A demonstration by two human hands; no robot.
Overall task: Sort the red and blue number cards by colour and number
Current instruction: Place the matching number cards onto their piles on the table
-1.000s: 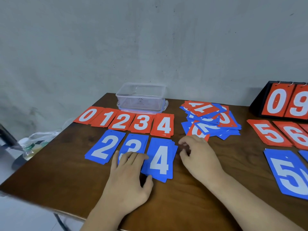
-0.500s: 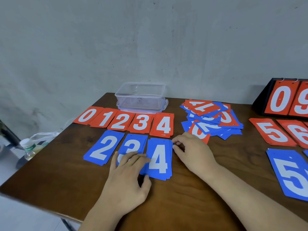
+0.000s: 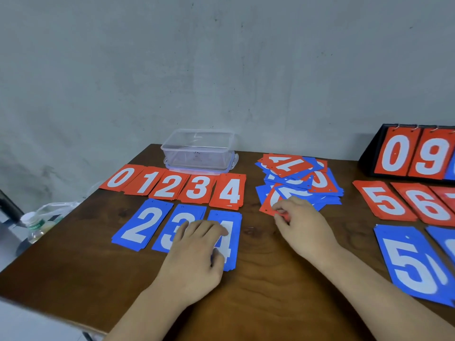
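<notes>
Red cards 0 to 4 (image 3: pixel 172 185) lie in a row at the back left, with blue stacks 2 (image 3: pixel 140 225), 3 (image 3: pixel 183 214) and 4 (image 3: pixel 235 217) in front of them. My left hand (image 3: pixel 197 252) rests flat across the blue 3 and blue 4 stacks, fingers straight. A mixed pile of red and blue cards (image 3: pixel 298 175) sits at the centre back. My right hand (image 3: pixel 302 225) pinches the near edge of a red card (image 3: pixel 267 205) at the front of that pile. Red 5 (image 3: pixel 381 200), red 6 (image 3: pixel 426 205) and blue 5 (image 3: pixel 413 264) lie at the right.
A clear plastic container (image 3: pixel 197 148) stands behind the red row. A black flip scoreboard (image 3: pixel 413 153) showing red 0 and 9 stands at the back right. The wooden table (image 3: pixel 270 291) ends at the left, where a bottle (image 3: pixel 34 227) stands below. A grey wall lies behind.
My right hand left the blue 4 stack's right edge and moved back and right to the mixed pile's front red card. The blue 4 stack is squared up. My left hand stayed put.
</notes>
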